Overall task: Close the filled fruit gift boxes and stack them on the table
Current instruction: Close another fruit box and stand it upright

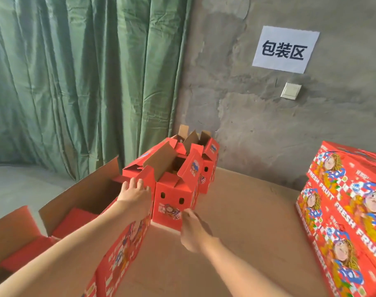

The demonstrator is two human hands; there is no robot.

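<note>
Done: closed fruit gift boxes (350, 221) stacked at 4 o'clock on the table (247, 211), at least two tiers showing.

Left: open fruit gift box (174, 196) at centre, flaps up. Second open box (206, 163) just behind it at 12 o'clock, flaps also up. Neither closed nor stacked yet.

Left hand (135, 192) at the open box's 9 o'clock, fingers spread flat on its top left edge, gripping nothing.

Right hand (192, 228) at the box's 6 o'clock, fingertips at the lower front face; whether it pinches or only touches, cannot tell.
</note>
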